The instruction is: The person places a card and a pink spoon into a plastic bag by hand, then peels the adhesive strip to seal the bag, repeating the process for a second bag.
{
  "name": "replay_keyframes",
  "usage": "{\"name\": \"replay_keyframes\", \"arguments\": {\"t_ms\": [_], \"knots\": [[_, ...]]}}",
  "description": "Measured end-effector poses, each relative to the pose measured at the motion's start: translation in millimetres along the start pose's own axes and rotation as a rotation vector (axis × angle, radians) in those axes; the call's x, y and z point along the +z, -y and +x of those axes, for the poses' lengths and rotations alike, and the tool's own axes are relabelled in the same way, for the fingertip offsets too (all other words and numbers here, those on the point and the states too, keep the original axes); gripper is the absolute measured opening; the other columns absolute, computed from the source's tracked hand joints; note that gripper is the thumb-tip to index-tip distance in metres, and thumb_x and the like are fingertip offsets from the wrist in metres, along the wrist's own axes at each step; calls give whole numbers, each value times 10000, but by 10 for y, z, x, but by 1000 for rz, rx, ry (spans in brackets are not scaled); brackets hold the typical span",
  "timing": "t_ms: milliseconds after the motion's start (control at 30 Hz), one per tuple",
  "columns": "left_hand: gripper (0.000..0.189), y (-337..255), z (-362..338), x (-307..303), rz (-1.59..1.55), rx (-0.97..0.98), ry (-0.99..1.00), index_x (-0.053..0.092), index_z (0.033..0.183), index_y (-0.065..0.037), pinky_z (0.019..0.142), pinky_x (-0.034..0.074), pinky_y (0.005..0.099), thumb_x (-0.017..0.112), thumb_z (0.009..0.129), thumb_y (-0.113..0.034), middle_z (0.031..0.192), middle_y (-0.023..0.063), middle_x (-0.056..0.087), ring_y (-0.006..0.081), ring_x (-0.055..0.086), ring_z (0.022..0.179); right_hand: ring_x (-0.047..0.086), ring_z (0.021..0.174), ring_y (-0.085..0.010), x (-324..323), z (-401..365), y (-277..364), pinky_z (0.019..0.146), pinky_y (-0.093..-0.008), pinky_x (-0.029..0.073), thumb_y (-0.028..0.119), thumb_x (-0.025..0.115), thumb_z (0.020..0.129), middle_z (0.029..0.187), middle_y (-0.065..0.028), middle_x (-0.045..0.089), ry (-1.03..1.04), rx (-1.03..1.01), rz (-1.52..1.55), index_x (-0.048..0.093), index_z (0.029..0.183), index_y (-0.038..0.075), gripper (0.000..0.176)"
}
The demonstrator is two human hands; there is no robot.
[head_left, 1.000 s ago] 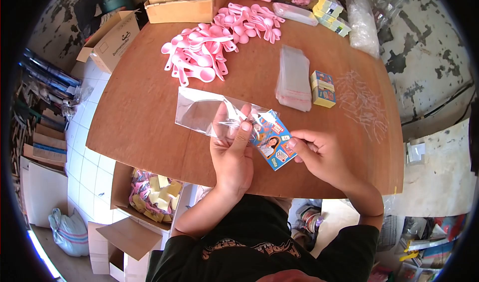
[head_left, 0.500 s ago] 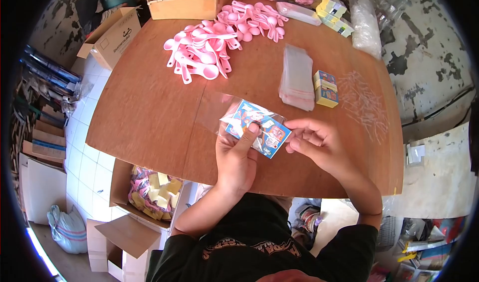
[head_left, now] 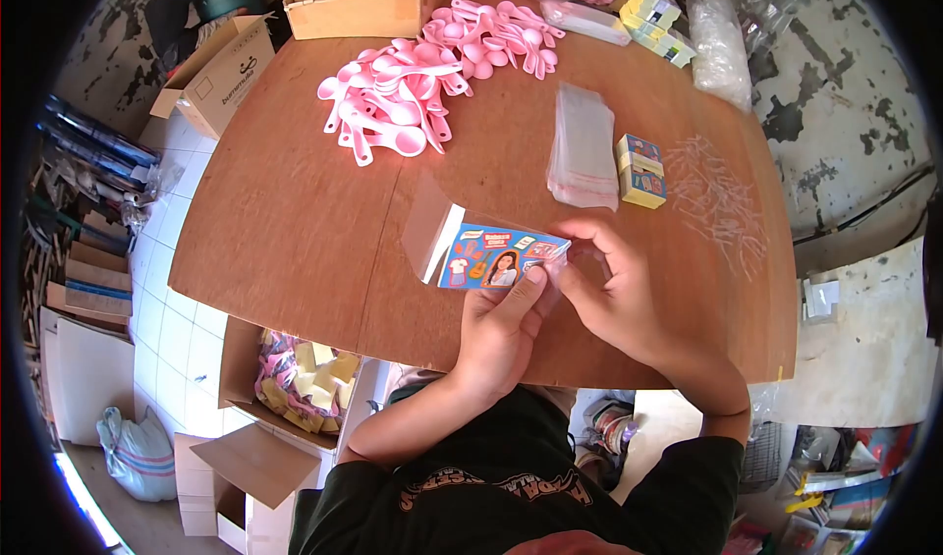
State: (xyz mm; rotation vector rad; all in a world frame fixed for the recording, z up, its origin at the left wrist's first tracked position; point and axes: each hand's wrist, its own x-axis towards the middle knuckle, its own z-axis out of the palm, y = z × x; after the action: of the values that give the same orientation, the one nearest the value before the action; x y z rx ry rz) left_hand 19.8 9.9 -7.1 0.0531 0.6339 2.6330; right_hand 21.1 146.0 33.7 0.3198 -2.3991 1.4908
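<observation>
A blue printed card with pictures on it lies in a clear plastic bag, held over the table's near side. My left hand grips the card and bag from below, thumb pressed on the lower edge. At the right end, my right hand pinches the bag's edge near the card's corner; its fingertips are partly hidden by the plastic. Beyond my hands lie a stack of flat clear bags and a banded bundle of printed cards.
Pink plastic spoons are heaped at the table's far side, near a cardboard box. Thin clear strips lie scattered at right. Below the left edge, an open carton holds packed pieces. Another person is at far left.
The card and bag have turned from a downward-right slant to nearly level, with the card's pictures now more plainly visible. My left hand has shifted right; my right hand has moved slightly inward.
</observation>
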Motion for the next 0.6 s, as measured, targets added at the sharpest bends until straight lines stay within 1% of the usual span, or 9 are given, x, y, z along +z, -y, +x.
{"name": "replay_keyframes", "arguments": {"t_ms": [100, 200, 233, 267, 300, 367, 433, 467, 600], "knots": [[236, 28, -6, -3, -70, -67, 24, 531, 1177, -49, 1012, 407, 395, 486, 953, -108, 1164, 90, 589, 210, 547, 1122, 601, 905, -157, 35, 6, -15, 775, -289, 479, 26, 639, 826, 1004, -103, 614, 5, -6, -2, 614, 1018, -26, 200], [264, 21, -13, 25, -27, -91, 42, 498, 1207, -70, 1003, 406, 387, 485, 956, -149, 1143, 69, 589, 195, 544, 1113, 602, 881, -131, 13, 0, -24, 758, -281, 480, 33, 625, 839, 987, -94, 641, 4, 76, 167, 635, 986, -33, 162], [264, 4, -13, 52, -26, -93, 41, 498, 1207, -70, 1003, 406, 387, 485, 956, -149, 1143, 69, 589, 195, 544, 1113, 601, 870, -116, -27, -2, 3, 752, -272, 480, 44, 622, 851, 969, -81, 653, 36, 176, 181, 643, 978, -34, 151], [270, -20, -8, 88, 31, 3, -43, 494, 1210, -77, 985, 417, 377, 492, 955, -167, 1129, 61, 591, 191, 553, 1094, 601, 858, -101, -62, -7, 13, 746, -263, 481, 54, 619, 863, 950, -68, 664, 70, 275, 194, 651, 970, -35, 143], [276, -33, 3, 105, 87, 99, -126, 489, 1212, -84, 967, 429, 366, 500, 954, -185, 1115, 54, 594, 187, 562, 1074, 601, 858, -101, -88, -20, 5, 746, -263, 481, 54, 619, 863, 950, -68, 664, 70, 276, 195, 651, 970, -35, 143], [310, -90, 49, -14, 101, 144, -55, 481, 1222, -61, 928, 453, 355, 509, 953, -213, 1126, 76, 592, 194, 577, 1052, 599, 861, -82, -129, -54, -10, 748, -239, 481, 72, 622, 878, 910, -39, 668, 121, 457, 273, 643, 1020, -36, 180], [330, -156, 84, 33, 22, 220, -23, 462, 1237, -32, 915, 465, 363, 493, 961, -210, 1134, 102, 590, 210, 588, 1038, 598, 872, -79, -144, -60, 45, 759, -235, 485, 77, 620, 884, 929, -45, 664, 164, 470, 339, 632, 1046, -44, 203], [304, -169, 114, 29, -26, 231, -7, 477, 1227, -16, 910, 487, 382, 494, 965, -168, 1180, 151, 568, 231, 572, 1086, 598, 882, -77, -148, -62, 66, 770, -231, 489, 81, 618, 890, 948, -50, 660, 208, 480, 403, 620, 1073, -52, 227], [322, -197, 170, 76, -82, 283, -97, 444, 1258, -9, 942, 483, 400, 478, 968, -145, 1205, 154, 552, 248, 556, 1123, 605, 905, -95, -153, -126, -7, 832, -258, 503, 66, 618, 889, 995, -67, 651, 254, 466, 552, 597, 1114, -66, 262]]}}
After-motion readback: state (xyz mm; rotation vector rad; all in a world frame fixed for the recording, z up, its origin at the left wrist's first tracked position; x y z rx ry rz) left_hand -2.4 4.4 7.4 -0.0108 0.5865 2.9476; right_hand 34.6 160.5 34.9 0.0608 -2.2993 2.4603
